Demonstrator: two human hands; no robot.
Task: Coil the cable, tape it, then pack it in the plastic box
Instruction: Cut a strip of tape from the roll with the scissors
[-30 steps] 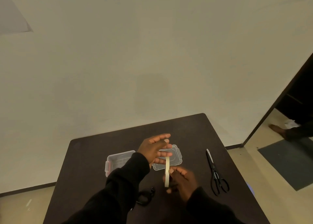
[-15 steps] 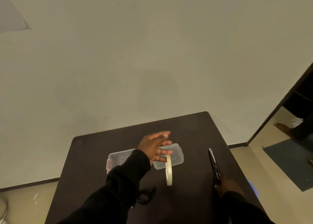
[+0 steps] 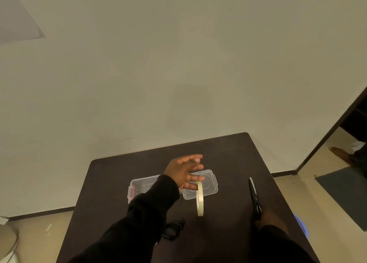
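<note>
My left hand [image 3: 182, 171] hovers over the clear plastic box [image 3: 137, 185] and its lid [image 3: 210, 187], fingers spread. A cream tape roll [image 3: 199, 199] hangs on edge from its lowest finger. The black coiled cable [image 3: 172, 231] lies on the dark table [image 3: 228, 159] beside my left sleeve, partly hidden by it. At the table's right side, my right hand [image 3: 270, 221] covers the handles of the black scissors [image 3: 253, 191], whose blades lie flat pointing away from me.
The table stands against a plain wall. A doorway opens at the right, with a dark floor mat [image 3: 347, 193] and another person's foot [image 3: 339, 151]. A blue object [image 3: 301, 225] sits on the floor by the table's right edge.
My right hand let go of the tape roll and moved right onto the scissors handles. The roll now hangs from my left hand alone.
</note>
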